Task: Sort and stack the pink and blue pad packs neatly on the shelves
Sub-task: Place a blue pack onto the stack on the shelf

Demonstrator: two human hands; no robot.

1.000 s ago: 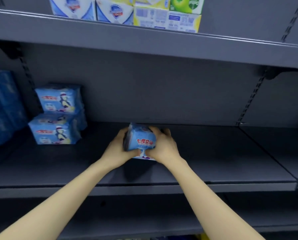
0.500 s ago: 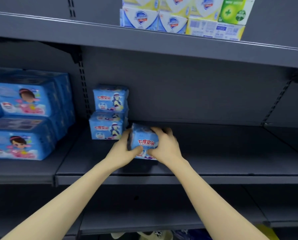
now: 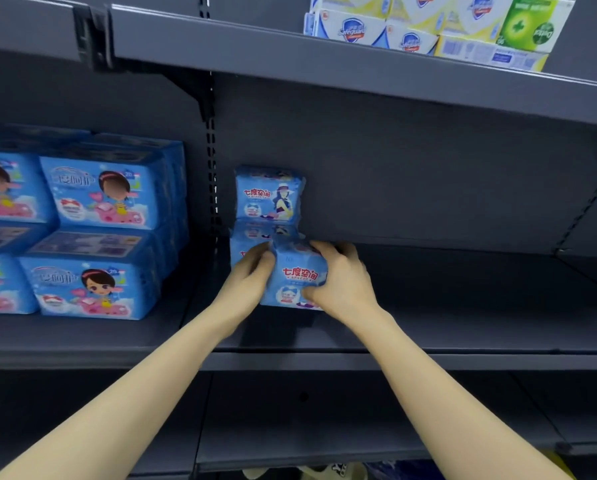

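A small blue pad pack (image 3: 295,275) with red lettering sits low over the grey middle shelf (image 3: 463,306), gripped from both sides. My left hand (image 3: 246,275) clasps its left edge and my right hand (image 3: 338,282) wraps its right side. Right behind it, against the back panel, stands a stack of two matching blue packs (image 3: 269,195); the lower one is mostly hidden by my left hand and the held pack. Whether the held pack touches the shelf or the stack I cannot tell.
Larger blue packs with cartoon girls (image 3: 92,237) are stacked two high on the shelf bay to the left. Soap boxes (image 3: 428,26) sit on the upper shelf. A slotted upright (image 3: 212,161) divides the bays. A lower shelf (image 3: 324,427) lies below my arms.
Both hands have carried the blue pack leftward and back, from the middle of the shelf to right beside the two-pack stack. The view has shifted left with them.
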